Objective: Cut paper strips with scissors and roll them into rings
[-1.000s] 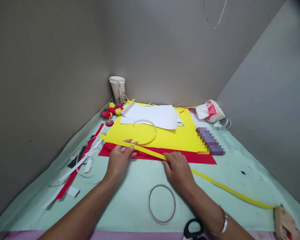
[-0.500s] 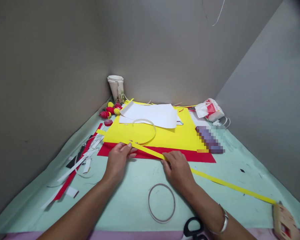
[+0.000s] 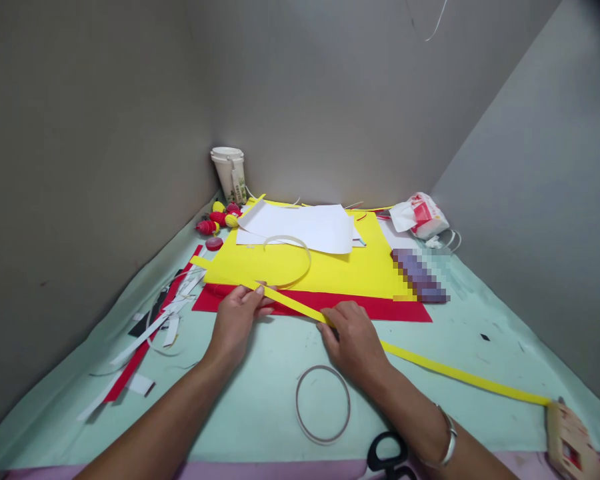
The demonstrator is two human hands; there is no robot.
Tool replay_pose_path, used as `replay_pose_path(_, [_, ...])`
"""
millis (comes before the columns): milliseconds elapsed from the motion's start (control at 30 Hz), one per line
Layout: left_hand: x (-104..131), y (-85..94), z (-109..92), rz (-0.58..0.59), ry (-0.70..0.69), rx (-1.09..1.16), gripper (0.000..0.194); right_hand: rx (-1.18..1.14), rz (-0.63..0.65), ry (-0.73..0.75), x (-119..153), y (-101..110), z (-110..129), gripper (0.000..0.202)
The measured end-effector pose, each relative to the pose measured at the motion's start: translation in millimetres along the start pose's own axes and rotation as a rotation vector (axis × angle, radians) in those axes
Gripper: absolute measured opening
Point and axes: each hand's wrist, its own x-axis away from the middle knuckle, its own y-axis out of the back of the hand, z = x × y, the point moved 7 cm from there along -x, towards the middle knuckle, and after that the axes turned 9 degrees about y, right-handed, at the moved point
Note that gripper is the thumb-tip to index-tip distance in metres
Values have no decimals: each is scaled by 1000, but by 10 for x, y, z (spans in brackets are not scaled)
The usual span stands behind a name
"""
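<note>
A long narrow yellow strip [image 3: 295,306] slants across the front of the stacked sheets. My left hand [image 3: 237,320] pinches it near its left end, thumb on top. My right hand [image 3: 355,337] is closed around the strip farther along, its fingertips curled over it. Past that hand, the strip runs on to the lower right, as far as a light wooden block-like tool [image 3: 570,433]. Beneath the strip, a red sheet [image 3: 400,311] shows along the edge of a yellow sheet [image 3: 340,273]. Between my forearms lies a thin brownish ring [image 3: 349,407].
Black-handled scissors [image 3: 387,452] lie by my right forearm. Paper scraps [image 3: 145,340] spread at left. White sheets [image 3: 300,227] rest on the yellow one. Farther back are a paper cup [image 3: 229,175], red and yellow bundles [image 3: 219,218] and a tissue pack [image 3: 425,217]. Walls enclose the table.
My right hand has shifted slightly left along the strip. My left hand keeps its pinch in about the same place. The view has moved a little.
</note>
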Motion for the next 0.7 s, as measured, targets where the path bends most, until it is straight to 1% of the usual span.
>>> replay_pose_path(400, [2, -20, 10, 10, -32, -82, 21, 14, 36, -1, 12, -11, -7, 14])
replay_pose_path(700, [-17, -3, 23, 8, -24, -41, 20, 8, 23, 15, 25, -16, -10, 15])
